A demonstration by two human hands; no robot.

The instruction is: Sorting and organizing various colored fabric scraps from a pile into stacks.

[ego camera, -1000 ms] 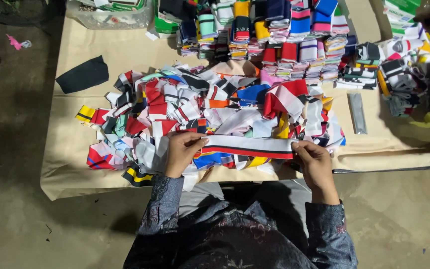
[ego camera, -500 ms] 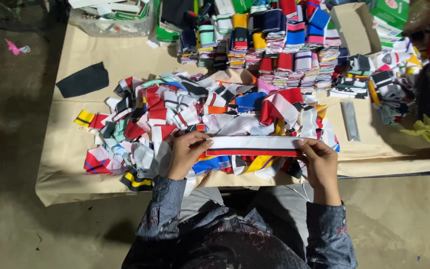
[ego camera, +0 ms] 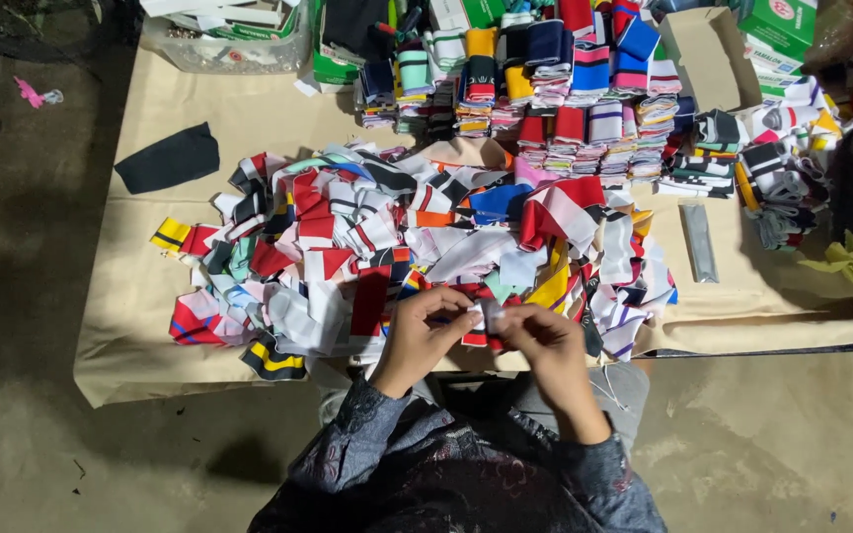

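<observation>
Folding a soft fabric strip (ego camera: 486, 314) over the counter (ego camera: 249, 128)
It is being pinched, light and limp, by left hand (ego camera: 419, 338) and right hand (ego camera: 542, 341) fingers closed on its ends

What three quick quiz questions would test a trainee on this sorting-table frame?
1. True or false: both the left hand and the right hand grip the same folded cloth strip.
2. Where does the black cloth piece lie? A) on top of the loose pile B) apart from the loose pile, on the bare paper table cover C) among the folded stacks
3. Fill in: the neatly folded stacks sit on the ___ side of the pile from the person.

Key: 1 true; 2 B; 3 far.
</observation>
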